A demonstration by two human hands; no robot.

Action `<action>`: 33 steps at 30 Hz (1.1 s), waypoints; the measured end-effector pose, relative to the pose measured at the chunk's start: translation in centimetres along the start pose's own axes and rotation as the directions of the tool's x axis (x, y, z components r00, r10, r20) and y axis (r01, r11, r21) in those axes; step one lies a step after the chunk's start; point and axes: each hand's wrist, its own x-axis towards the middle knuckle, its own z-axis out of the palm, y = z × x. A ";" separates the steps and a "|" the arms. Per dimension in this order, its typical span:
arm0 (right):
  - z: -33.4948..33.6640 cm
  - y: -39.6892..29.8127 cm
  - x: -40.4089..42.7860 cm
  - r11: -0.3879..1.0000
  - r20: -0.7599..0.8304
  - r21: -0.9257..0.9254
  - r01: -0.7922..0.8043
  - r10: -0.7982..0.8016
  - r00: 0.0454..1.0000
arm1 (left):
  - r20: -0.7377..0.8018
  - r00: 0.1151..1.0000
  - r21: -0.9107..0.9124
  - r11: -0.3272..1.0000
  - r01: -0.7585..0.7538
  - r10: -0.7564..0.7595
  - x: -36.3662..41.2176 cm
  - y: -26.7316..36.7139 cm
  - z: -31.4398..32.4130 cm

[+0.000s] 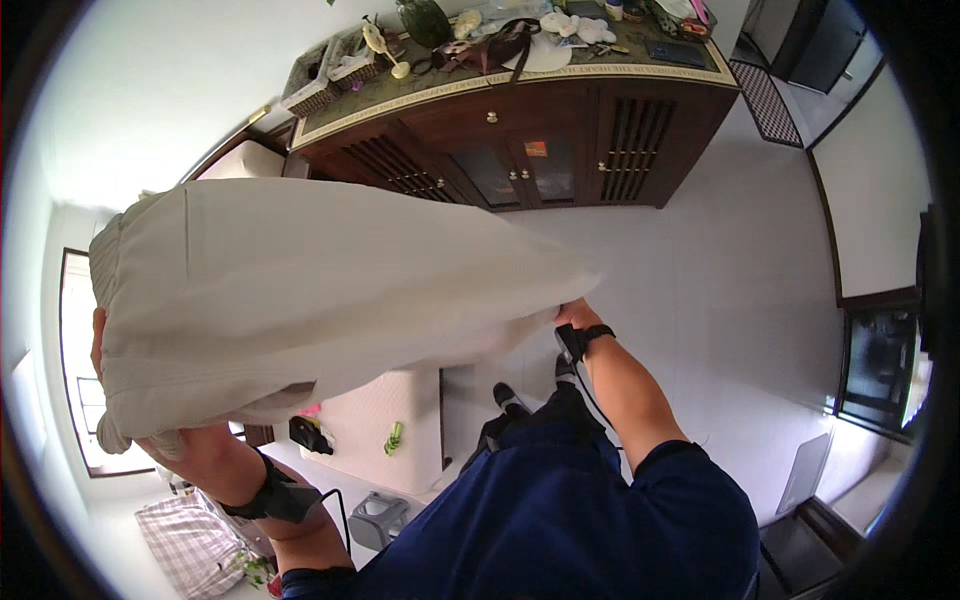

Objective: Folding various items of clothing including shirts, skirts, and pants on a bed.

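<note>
A pair of beige cloth trousers (322,277) with a gathered elastic waistband (105,255) is stretched across the view in mid-air. My left hand (98,341) holds the waistband end at the far left. Most of that hand is hidden by the cloth, with only some fingers showing past the edge. At the narrow right end, my right hand (574,310) grips the lower edge of the fabric; its fingertips are partly covered. Black straps with small devices and cables sit on both wrists.
Beyond the cloth stands a dark wooden cabinet (555,112) crowded with baskets, a dark green vase (424,22) and a phone (675,52). Below the trousers is a pale mattress (375,442) with a green item (394,439) and a black item (310,435). A grey stool (377,517) stands nearby.
</note>
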 end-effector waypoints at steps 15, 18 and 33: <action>-11.8 2.5 3.4 0.939 0.150 -0.345 0.015 0.040 0.988 | -0.164 0.926 -0.431 0.869 0.242 -0.339 -1.3 0.4 -0.8; -10.6 2.8 1.9 0.878 0.142 -0.434 -0.201 0.287 0.947 | -0.148 0.929 -0.456 0.857 0.240 -0.339 -0.8 1.2 -1.0; -6.2 7.3 -5.4 0.649 -0.198 -0.584 -0.488 0.470 0.860 | 0.169 0.980 -0.451 0.877 0.168 -0.100 -1.4 8.5 8.4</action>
